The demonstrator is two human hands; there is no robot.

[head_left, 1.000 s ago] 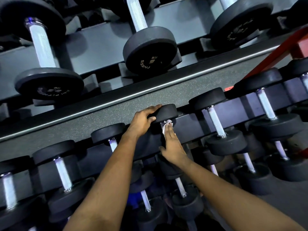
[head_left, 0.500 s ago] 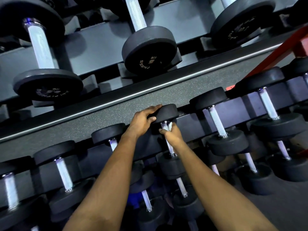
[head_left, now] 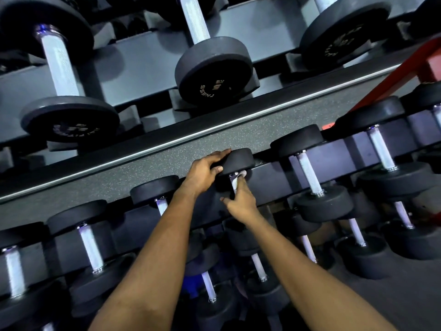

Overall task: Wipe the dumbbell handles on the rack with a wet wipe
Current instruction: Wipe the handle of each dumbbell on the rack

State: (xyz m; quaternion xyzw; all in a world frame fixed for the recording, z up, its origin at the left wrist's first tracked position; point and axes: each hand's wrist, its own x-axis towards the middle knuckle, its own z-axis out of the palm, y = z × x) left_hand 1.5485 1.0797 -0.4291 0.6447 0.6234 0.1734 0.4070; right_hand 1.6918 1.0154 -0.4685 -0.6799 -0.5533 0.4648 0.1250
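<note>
Tight slot between neighbouring dumbbells (head_left: 310,173) on the rack (head_left: 269,181), left hand (head_left: 202,172) curled over the dumbbell (head_left: 238,161) at its far head, right hand (head_left: 241,204) pinching the wet wipe (head_left: 241,175) round the handle (head_left: 232,182) just under that head.

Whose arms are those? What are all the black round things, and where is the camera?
The arms belong to a person, not a machine. The camera sits on that person's head and looks down, so you see what they see. The black round things are the heavy ends of dumbbells, which people lift to get strong. They lie in rows on a rack. Some bigger dumbbells sit beyond a strip of speckled floor. The left hand holds the round end of one small dumbbell, probably to steady it. The right hand pinches a white wet wipe against its handle to clean it.
</note>
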